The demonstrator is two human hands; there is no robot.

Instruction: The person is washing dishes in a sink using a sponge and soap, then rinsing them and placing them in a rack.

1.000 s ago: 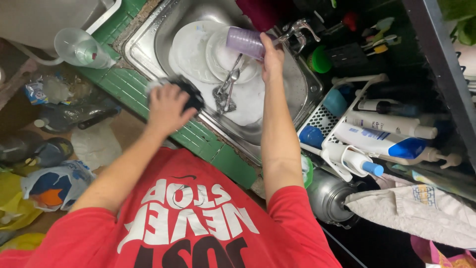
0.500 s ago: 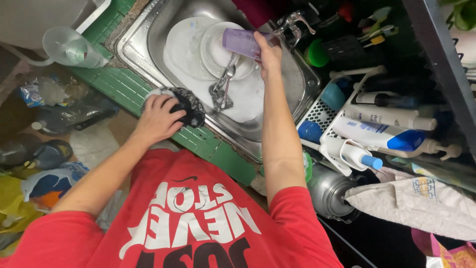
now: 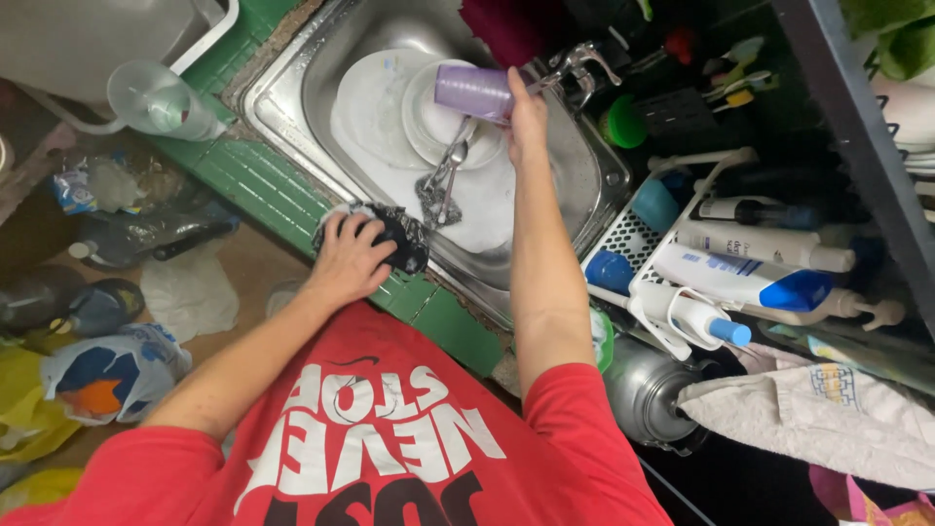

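Right hand (image 3: 524, 122) holds purple cup (image 3: 474, 93) sideways, mouth pointing left.

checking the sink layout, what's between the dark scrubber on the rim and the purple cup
In the head view, white plates and spoons lie between the dark scrubber and the purple cup.

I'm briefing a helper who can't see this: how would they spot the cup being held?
Find the steel sink set in the green tiled counter. Over its white plates, by the tap, the right hand holds a lilac plastic tumbler on its side, the only purple item there.
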